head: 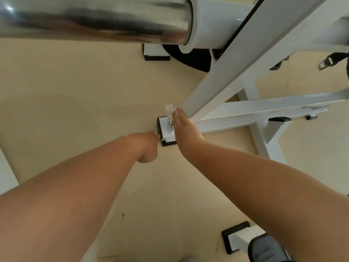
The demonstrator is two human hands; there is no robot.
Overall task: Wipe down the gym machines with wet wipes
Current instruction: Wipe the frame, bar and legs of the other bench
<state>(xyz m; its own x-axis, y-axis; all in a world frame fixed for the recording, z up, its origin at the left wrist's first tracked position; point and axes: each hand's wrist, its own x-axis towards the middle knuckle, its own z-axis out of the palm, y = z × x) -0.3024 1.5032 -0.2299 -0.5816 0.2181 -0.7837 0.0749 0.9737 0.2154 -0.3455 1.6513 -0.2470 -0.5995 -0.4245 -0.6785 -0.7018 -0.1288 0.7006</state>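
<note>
Far left and overhead, the chrome bar point(94, 19) hangs across your view; it is close to your head, so mind it when you straighten up. Below it your left hand point(149, 142) reaches down to the near edge of the foot plate point(163, 130), fingers curled under. Whether it is pinching anything there, you cannot tell from this angle.

The wet wipe point(169, 109) sits at the bottom of the slanted white post point(226, 72), just above the foot plate. A crumpled corner pokes out past your fingertips. Your right hand point(182, 122) lies flat along the post with fingers straight and together, pressing the wipe to the metal rather than gripping it. Expect the wipe to be light, limp and damp: it will likely bunch or slip out from under a flat hand, so pin it under the finger pads and drag it with steady pressure. The painted post looks stiff and smooth, and should take firm rubbing.

The bolt point(171, 127) on the foot plate stands right under your right hand, and it could snag or tear the wipe. Work around it.

Further right, the low base beam point(264, 108) joins the post near the foot, making a tight corner that is awkward for a flat hand. A strap buckle point(326, 62) dangles at the far right, well apart from your work. Near your right forearm, a black-capped foot point(234, 237) and a grey pad point(264, 250) sit on the floor point(75, 91).
</note>
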